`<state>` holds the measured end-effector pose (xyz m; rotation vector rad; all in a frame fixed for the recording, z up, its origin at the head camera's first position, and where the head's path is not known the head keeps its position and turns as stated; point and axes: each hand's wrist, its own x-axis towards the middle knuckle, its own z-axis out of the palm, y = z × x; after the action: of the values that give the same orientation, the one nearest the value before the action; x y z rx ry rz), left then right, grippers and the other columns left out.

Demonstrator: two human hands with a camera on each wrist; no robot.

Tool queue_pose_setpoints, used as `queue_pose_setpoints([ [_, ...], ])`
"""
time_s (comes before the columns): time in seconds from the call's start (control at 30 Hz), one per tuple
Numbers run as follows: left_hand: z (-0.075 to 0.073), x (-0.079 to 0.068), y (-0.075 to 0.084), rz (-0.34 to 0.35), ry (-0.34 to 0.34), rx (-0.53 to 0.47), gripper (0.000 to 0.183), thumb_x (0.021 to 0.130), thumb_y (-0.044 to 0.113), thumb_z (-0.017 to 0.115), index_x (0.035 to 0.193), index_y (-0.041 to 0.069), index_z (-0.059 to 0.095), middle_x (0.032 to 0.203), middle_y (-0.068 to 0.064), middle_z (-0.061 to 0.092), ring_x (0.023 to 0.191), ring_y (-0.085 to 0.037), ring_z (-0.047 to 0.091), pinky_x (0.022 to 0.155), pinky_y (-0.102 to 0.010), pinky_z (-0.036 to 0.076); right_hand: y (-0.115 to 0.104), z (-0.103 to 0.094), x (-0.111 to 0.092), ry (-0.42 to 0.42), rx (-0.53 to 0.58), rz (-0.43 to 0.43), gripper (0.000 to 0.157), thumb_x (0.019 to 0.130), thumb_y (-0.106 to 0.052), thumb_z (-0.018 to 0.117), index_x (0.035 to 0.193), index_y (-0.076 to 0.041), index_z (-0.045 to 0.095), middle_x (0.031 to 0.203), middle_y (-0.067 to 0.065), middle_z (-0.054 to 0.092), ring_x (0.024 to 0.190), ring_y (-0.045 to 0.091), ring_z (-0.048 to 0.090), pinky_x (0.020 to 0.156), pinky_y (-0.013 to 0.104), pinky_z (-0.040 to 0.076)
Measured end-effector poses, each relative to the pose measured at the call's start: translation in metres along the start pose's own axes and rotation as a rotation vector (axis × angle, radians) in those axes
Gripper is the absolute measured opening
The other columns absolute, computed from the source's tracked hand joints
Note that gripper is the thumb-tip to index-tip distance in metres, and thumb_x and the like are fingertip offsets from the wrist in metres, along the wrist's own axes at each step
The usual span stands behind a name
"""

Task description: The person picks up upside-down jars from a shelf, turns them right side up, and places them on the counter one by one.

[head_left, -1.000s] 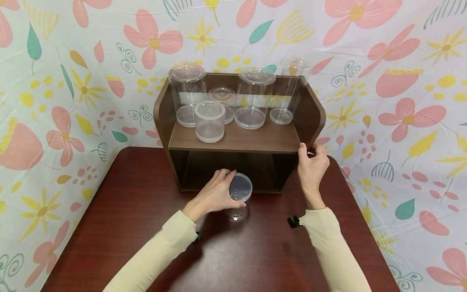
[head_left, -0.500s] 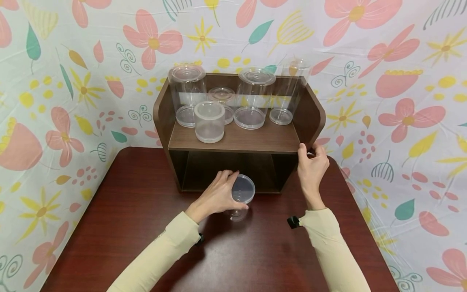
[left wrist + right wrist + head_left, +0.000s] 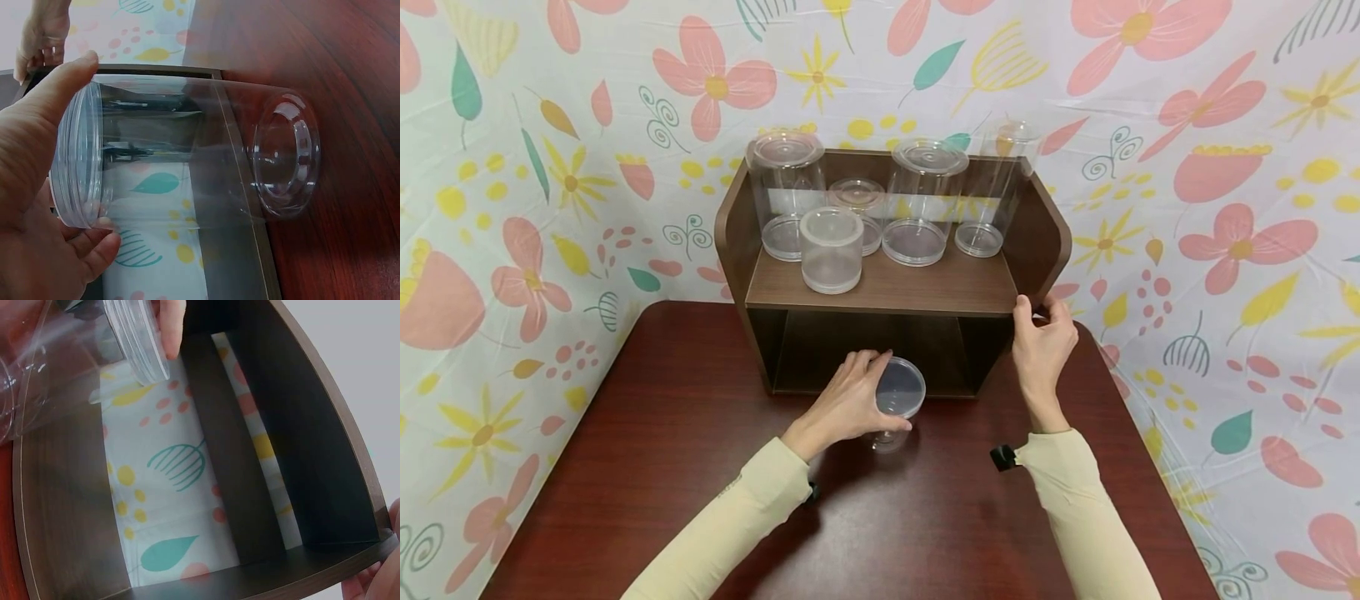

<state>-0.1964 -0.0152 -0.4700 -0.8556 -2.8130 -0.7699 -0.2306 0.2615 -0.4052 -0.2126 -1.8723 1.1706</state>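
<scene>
My left hand point(image 3: 847, 398) grips a clear lidded jar point(image 3: 178, 156) round its lid end, thumb on one side and fingers on the other. In the head view the jar is in front of the shelf's lower compartment, lid uppermost. Its body looks see-through, and part of it is hidden behind the hand. At the right side of the brown two-tier shelf point(image 3: 880, 287), my right hand point(image 3: 1043, 346) grips the edge of the side panel near the middle board. In the right wrist view that hand point(image 3: 375, 581) shows only at the lower right corner.
On the upper tier stand several clear containers: a frosted short jar point(image 3: 832, 254) in front, two wide tall jars, a smaller jar point(image 3: 859, 200) behind, and a narrow tall jar point(image 3: 988, 208) at right. The dark red table point(image 3: 685, 400) meets a floral cloth point(image 3: 550, 208) behind.
The lid end of the jar has shifted slightly right with my left hand, mostly in the first half second. My right hand stays on the shelf's side.
</scene>
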Motion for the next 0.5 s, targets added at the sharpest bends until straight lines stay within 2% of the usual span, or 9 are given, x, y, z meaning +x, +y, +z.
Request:
queue_pose_setpoints([
  [0.1, -0.004, -0.002, -0.001, -0.028, 0.021, 0.019, 0.125, 0.066, 0.077, 0.082, 0.159, 0.006, 0.037, 0.145, -0.016, 0.048, 0.130, -0.032, 0.047, 0.109, -0.047, 0.042, -0.001, 0.000, 0.000, -0.004, 0.013, 0.002, 0.020, 0.091, -0.010, 0.070, 0.093, 0.010, 0.070, 0.090, 0.019, 0.068, 0.076, 0.001, 0.056, 0.072, 0.016, 0.045],
  [0.17, -0.009, -0.005, -0.002, -0.058, 0.051, -0.007, 0.120, 0.071, 0.077, 0.078, 0.159, 0.007, 0.038, 0.147, -0.015, 0.047, 0.132, -0.032, 0.046, 0.111, -0.050, 0.040, -0.001, 0.001, -0.001, -0.006, 0.017, 0.002, 0.020, 0.091, -0.010, 0.070, 0.093, 0.010, 0.070, 0.090, 0.018, 0.068, 0.076, 0.001, 0.057, 0.072, 0.016, 0.045],
  [0.33, -0.034, -0.012, 0.002, -0.096, 0.143, -0.104, 0.093, 0.087, 0.066, 0.072, 0.154, 0.007, 0.046, 0.147, -0.013, 0.050, 0.136, -0.031, 0.045, 0.113, -0.052, 0.037, -0.001, 0.000, -0.001, -0.004, 0.022, 0.004, 0.019, 0.091, -0.010, 0.070, 0.092, 0.009, 0.070, 0.089, 0.014, 0.067, 0.075, 0.001, 0.057, 0.072, 0.015, 0.045],
  [0.5, -0.063, -0.022, 0.010, -0.121, 0.286, -0.123, 0.073, 0.092, 0.052, 0.074, 0.147, 0.007, 0.056, 0.142, -0.010, 0.057, 0.131, -0.028, 0.050, 0.107, -0.049, 0.044, -0.001, 0.000, -0.001, -0.005, 0.032, 0.009, 0.019, 0.091, -0.010, 0.070, 0.092, 0.009, 0.070, 0.088, 0.012, 0.066, 0.075, 0.001, 0.057, 0.071, 0.016, 0.045],
])
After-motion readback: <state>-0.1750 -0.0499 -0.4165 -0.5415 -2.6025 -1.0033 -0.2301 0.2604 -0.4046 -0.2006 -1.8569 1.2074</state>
